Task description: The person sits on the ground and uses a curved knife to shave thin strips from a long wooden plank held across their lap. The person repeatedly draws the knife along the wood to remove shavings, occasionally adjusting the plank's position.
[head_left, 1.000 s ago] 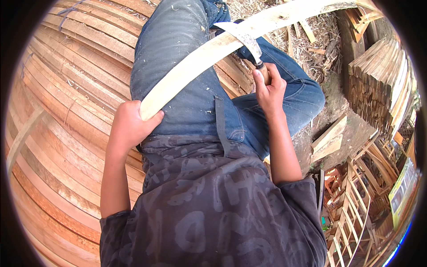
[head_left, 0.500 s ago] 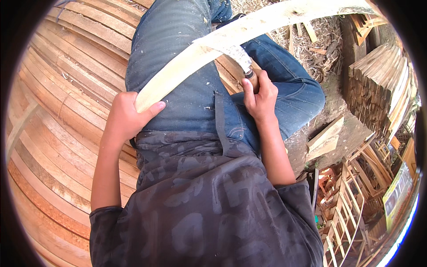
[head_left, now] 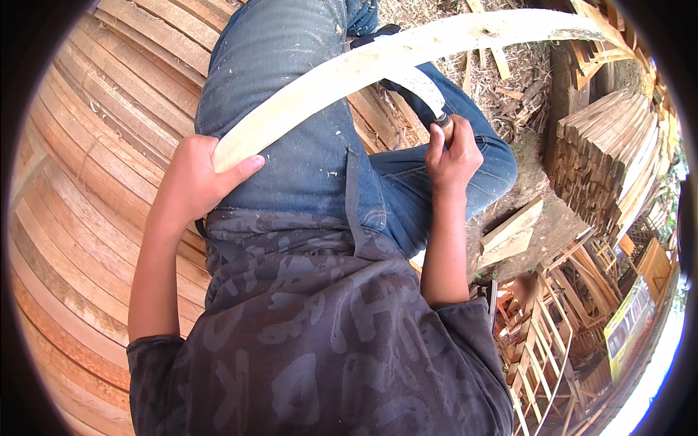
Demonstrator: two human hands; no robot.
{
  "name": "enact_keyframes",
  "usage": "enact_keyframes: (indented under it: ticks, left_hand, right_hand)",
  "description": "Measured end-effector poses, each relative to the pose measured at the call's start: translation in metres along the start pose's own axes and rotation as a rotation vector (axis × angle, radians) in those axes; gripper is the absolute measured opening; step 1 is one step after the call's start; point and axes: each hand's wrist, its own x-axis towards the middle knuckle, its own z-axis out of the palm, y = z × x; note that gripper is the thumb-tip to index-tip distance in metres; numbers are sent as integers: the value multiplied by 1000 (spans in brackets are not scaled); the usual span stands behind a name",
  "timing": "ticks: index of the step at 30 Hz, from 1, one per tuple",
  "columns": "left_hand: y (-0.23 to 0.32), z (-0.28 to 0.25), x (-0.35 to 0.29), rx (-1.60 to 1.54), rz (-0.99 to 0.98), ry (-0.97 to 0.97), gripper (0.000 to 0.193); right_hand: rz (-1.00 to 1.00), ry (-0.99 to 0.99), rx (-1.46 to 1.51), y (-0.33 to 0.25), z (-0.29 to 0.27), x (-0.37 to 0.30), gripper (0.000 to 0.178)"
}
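A long pale wooden plank (head_left: 342, 81), bowed by the lens, lies across my thigh and reaches toward the far right. My left hand (head_left: 202, 176) is closed around its near end, with the thumb over the edge. In my right hand (head_left: 454, 156) is a curved-blade knife (head_left: 425, 89), gripped by its short wooden handle. The pale-looking blade rises from the fist to the plank's lower edge, around mid-length. The blade's far end is hidden at or behind the plank, so I cannot tell how deep it sits.
Rows of sawn boards (head_left: 87, 196) fill the left side. Wood shavings (head_left: 436, 33) cover the ground ahead. At right stand a stack of thin wooden strips (head_left: 607, 149), an offcut (head_left: 512, 232) on the ground and a wooden lattice frame (head_left: 542, 356).
My right hand has moved the knife right and slightly away, farther along the plank. My left hand keeps its hold on the near end. The whole view has shifted slightly.
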Motion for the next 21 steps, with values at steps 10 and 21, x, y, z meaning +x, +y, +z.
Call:
enact_keyframes:
  ticks: [10, 21]
  left_hand:
    - [-1, 1, 0, -19, -3, 5, 45]
    - [0, 1, 1, -49, -1, -24, 42]
  right_hand:
    - [-35, -115, 188, -40, 8, -10, 26]
    - [-164, -32, 88, 2, 6, 7, 29]
